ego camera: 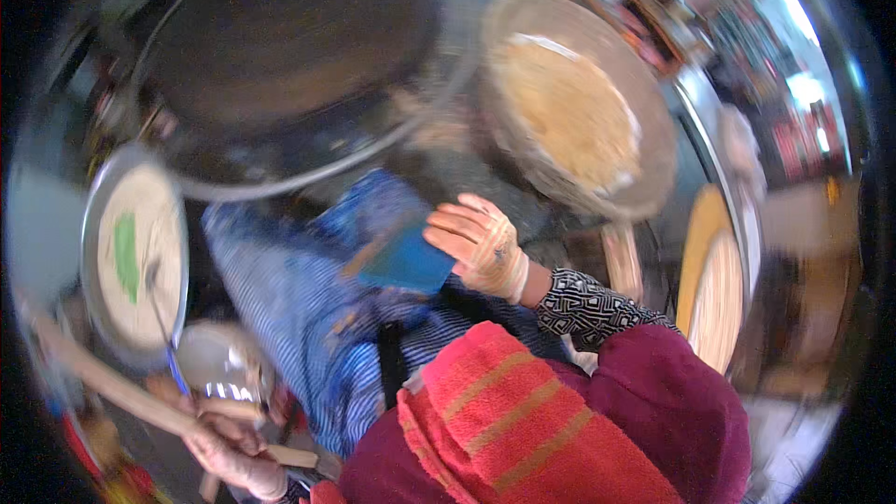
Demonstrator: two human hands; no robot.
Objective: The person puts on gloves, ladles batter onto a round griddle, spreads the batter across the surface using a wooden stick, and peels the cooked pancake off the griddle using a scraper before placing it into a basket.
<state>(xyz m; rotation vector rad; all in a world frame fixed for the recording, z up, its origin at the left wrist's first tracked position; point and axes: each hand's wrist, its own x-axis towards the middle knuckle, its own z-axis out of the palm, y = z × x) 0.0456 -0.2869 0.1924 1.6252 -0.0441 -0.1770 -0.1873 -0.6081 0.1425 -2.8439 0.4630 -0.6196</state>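
Note:
My right hand point(484, 245), in a pale work glove, holds a flat blue scraper point(409, 259) over my lap. Brown residue runs along the scraper's far edge. At the lower left my left hand point(234, 453) is wrapped around a long wooden stick point(115, 386), which slants up to the left. The view is blurred there, so the fingers are not sharp. Above the left hand stands a metal basin of pale batter point(157, 224). In it lie a green flat piece point(127, 259) and a ladle with a blue handle point(175, 367).
A large dark round griddle point(287, 35) with a metal rim fills the upper left. To its right, a wide shallow vessel point(658, 154) holds a golden flatbread point(570, 112). A transparent-looking bowl point(224, 364) sits beside the basin. Round wooden boards point(714, 287) stand at the right.

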